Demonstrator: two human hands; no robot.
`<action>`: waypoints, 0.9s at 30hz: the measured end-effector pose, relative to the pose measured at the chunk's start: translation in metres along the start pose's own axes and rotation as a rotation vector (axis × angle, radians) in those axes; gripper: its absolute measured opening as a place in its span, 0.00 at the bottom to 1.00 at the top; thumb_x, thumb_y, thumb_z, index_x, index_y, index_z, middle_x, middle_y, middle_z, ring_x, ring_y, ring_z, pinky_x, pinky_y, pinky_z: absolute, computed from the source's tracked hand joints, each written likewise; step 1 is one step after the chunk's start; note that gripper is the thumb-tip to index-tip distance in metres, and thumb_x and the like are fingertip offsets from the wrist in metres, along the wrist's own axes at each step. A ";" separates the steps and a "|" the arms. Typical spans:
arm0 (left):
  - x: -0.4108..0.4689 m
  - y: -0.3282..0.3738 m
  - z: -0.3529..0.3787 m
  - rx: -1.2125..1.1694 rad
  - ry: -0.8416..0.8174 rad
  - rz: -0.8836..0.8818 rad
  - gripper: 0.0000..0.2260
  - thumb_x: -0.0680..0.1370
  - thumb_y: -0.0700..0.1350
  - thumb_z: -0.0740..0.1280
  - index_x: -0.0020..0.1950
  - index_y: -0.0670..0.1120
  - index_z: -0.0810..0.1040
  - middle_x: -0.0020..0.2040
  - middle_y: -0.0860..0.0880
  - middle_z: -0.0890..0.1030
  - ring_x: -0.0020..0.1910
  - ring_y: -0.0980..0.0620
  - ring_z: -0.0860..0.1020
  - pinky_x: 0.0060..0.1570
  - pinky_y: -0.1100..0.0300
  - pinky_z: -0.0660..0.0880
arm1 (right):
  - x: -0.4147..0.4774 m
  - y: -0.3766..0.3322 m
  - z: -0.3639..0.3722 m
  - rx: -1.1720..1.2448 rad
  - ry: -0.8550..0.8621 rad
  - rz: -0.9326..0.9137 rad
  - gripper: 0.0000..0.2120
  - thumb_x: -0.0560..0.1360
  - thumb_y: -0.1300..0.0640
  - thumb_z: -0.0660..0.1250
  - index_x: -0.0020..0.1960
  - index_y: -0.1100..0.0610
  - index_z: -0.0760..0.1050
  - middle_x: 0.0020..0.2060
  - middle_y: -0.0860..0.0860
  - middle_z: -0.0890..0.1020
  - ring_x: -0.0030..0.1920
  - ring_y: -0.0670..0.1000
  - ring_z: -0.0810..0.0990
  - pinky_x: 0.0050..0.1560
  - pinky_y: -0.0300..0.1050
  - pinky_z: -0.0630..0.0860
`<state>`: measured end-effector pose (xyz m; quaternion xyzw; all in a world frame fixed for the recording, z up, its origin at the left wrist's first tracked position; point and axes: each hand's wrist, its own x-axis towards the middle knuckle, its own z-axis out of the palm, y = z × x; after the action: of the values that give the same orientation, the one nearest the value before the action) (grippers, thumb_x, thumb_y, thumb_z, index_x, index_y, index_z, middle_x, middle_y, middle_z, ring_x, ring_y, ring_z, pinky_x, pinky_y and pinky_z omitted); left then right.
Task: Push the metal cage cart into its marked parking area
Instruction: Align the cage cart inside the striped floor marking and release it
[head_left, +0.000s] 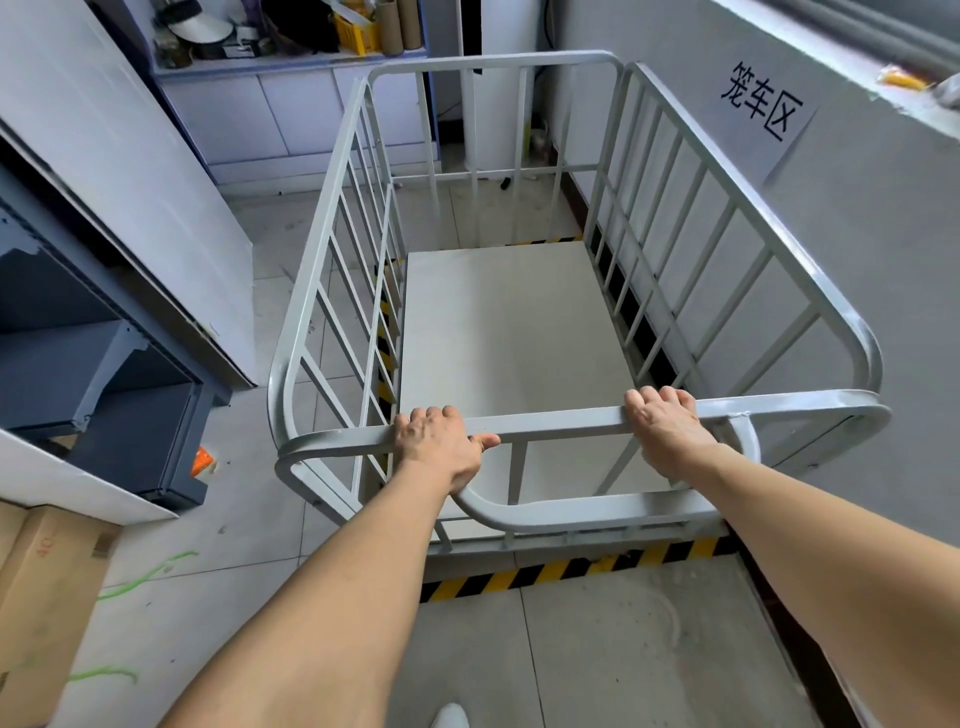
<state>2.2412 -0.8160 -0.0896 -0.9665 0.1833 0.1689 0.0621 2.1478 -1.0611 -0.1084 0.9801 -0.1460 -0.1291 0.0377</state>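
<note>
Grey-painted top rail of cage cart (545, 423) gripped by both hands, arms extended: left hand (439, 447) fingers curled over, thumb under; right hand (667, 428) fingers wrapped over. Cart empty, barred sides, inside yellow-black floor tape (571, 569), beside wall sign (763, 106).

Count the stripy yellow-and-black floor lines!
3. The near line lies before the cart, the left line shows through its side, the far line lies beyond it. Another may hide along the wall.

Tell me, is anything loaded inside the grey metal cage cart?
No, the grey metal cage cart shows only its bare pale floor panel between the barred sides.
</note>
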 end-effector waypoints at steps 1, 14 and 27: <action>0.002 0.000 -0.001 0.001 -0.001 0.001 0.33 0.78 0.67 0.50 0.67 0.41 0.70 0.66 0.41 0.74 0.67 0.42 0.70 0.67 0.47 0.62 | 0.001 -0.001 -0.001 0.003 -0.014 0.005 0.19 0.69 0.71 0.57 0.58 0.58 0.66 0.55 0.54 0.72 0.58 0.57 0.70 0.67 0.49 0.60; 0.022 -0.042 -0.039 -0.186 -0.060 0.207 0.29 0.79 0.64 0.56 0.72 0.44 0.67 0.70 0.44 0.71 0.70 0.44 0.68 0.71 0.48 0.59 | 0.019 -0.094 -0.063 0.262 -0.184 -0.020 0.24 0.75 0.51 0.64 0.70 0.52 0.67 0.67 0.52 0.72 0.69 0.56 0.66 0.70 0.48 0.60; 0.038 -0.168 -0.116 -0.178 0.125 0.083 0.16 0.81 0.51 0.59 0.65 0.43 0.73 0.64 0.43 0.76 0.65 0.43 0.74 0.68 0.48 0.64 | 0.069 -0.216 -0.153 0.432 -0.095 -0.131 0.21 0.78 0.51 0.62 0.69 0.58 0.69 0.65 0.58 0.75 0.66 0.60 0.72 0.66 0.52 0.71</action>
<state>2.3732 -0.6940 0.0152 -0.9684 0.2109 0.1263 -0.0425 2.3118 -0.8696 -0.0016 0.9656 -0.1081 -0.1430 -0.1882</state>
